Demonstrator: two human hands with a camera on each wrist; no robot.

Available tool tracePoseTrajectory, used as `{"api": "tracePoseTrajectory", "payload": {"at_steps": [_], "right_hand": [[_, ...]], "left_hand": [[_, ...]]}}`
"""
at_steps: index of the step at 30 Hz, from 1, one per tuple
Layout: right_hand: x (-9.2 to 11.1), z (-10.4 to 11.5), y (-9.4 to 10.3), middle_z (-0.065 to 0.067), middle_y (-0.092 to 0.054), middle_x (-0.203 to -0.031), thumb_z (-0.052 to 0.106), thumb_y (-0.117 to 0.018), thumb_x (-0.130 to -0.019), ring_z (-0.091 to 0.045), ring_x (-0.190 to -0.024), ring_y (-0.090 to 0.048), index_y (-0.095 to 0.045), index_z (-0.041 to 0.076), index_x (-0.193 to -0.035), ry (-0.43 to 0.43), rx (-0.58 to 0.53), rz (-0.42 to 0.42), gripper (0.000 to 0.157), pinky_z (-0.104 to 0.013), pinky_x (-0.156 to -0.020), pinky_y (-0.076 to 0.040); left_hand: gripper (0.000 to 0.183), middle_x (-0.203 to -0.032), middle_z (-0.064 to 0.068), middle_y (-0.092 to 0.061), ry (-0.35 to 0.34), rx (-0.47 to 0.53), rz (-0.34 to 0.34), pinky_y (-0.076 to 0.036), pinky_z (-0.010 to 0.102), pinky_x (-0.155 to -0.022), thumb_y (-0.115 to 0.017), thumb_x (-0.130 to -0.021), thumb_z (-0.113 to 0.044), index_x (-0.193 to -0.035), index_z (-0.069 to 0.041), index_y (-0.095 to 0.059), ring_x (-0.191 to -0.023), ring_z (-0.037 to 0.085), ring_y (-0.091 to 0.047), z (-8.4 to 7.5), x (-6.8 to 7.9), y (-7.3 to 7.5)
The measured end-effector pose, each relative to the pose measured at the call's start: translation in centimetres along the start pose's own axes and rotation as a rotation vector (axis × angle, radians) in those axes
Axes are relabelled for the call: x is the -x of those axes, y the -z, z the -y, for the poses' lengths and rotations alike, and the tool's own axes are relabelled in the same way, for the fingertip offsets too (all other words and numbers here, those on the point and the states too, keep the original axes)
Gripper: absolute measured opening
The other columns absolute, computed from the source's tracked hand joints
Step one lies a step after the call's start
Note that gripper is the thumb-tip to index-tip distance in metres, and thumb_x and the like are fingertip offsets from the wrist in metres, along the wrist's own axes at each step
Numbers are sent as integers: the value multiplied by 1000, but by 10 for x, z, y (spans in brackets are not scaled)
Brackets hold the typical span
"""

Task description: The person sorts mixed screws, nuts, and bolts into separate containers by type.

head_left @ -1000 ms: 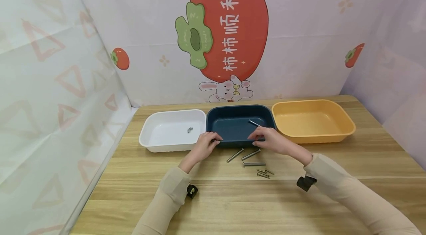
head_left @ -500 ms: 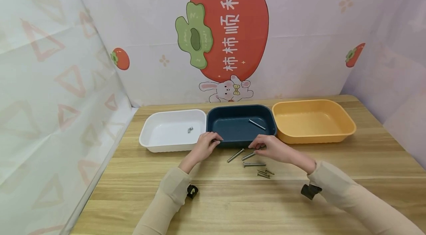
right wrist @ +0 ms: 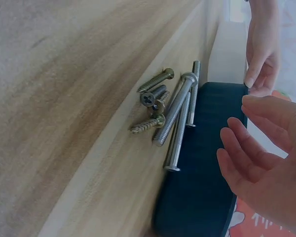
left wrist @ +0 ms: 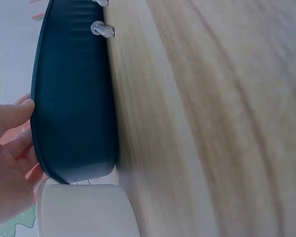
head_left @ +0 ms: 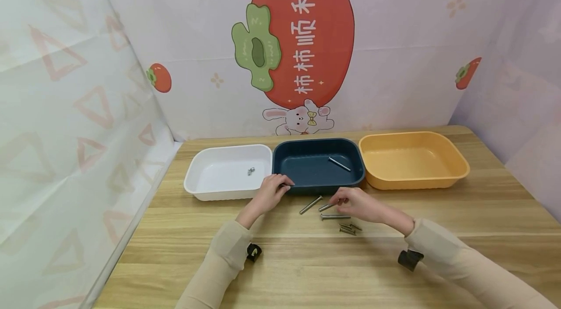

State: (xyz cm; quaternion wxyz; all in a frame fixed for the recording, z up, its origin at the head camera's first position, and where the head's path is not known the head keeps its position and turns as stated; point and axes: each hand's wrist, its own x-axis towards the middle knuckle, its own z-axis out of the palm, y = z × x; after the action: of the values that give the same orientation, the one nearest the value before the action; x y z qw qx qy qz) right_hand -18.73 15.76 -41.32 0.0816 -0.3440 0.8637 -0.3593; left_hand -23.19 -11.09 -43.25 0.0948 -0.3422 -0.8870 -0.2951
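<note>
My left hand [head_left: 271, 192] pinches the front rim of the dark blue tray [left wrist: 74, 94] near its left corner, thumb outside and fingers over the edge. One long silver bolt [head_left: 339, 164] lies inside that tray. On the table before it are three more long bolts: a left bolt [head_left: 310, 205], a middle bolt [head_left: 326, 207] partly covered by my right hand [head_left: 361, 203], and a front bolt [head_left: 336, 217]. That hand hovers over them, fingers loosely bent and holding nothing; the right wrist view shows thumb and fingers apart. Several short brassy screws [right wrist: 155, 81] lie just nearer.
Left of the dark blue tray stands a white tray [head_left: 215, 172] with a few small silver metal pieces [head_left: 251, 171] in it, too small to identify. A yellow tray [head_left: 414, 163] stands on the right. A printed cloth wall [head_left: 385, 85] rises behind the table.
My right hand has drawn back from the dark blue tray's front edge and come down over the bolts on the table. The left hand keeps its place on the rim.
</note>
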Motion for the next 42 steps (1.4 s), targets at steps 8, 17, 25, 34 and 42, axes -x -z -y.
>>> {"api": "tracePoseTrajectory", "payload": {"at_steps": [8,17,25,34,42], "right_hand": [[2,-6,-4,-8,-61,-91,3,-60,-81,-20,-84,-57,-64,0,-96,-12,13,8,15,-34,-72,-49],[4,-17,-9,-7,-60,-87,3,-62,-79,-17,-80,-58,-64,-1,-94,9,17,19,15,-29,-70,-49],[4,-24,-14,-5,-58,-85,2,-64,-78,-16,-78,-58,-65,-2,-93,-11,-7,33,16,-25,-68,-49],[4,-29,-17,-4,-59,-83,2,-65,-76,-11,-73,-56,-66,-1,-91,-9,10,16,15,-22,-64,-48],[2,-35,-20,-4,-59,-81,1,-67,-74,-12,-71,-56,-65,0,-89,6,19,24,14,-22,-62,-47]], "left_hand": [[8,-87,4,-60,17,15,2,-35,42,-86,-56,-86,-5,-91,-9,-61,-84,20,-54,-1,1,0],[8,-88,4,-60,3,12,7,-35,42,-86,-55,-86,-7,-92,-8,-61,-83,19,-54,0,0,0],[8,-88,4,-60,15,20,9,-35,42,-87,-55,-86,-6,-91,-8,-61,-83,20,-54,-1,0,1],[8,-88,4,-60,20,26,10,-35,43,-86,-55,-86,-6,-92,-9,-61,-84,20,-54,0,0,1],[8,-88,4,-60,15,17,8,-35,42,-86,-55,-86,-6,-91,-8,-61,-84,20,-54,-1,0,0]]}}
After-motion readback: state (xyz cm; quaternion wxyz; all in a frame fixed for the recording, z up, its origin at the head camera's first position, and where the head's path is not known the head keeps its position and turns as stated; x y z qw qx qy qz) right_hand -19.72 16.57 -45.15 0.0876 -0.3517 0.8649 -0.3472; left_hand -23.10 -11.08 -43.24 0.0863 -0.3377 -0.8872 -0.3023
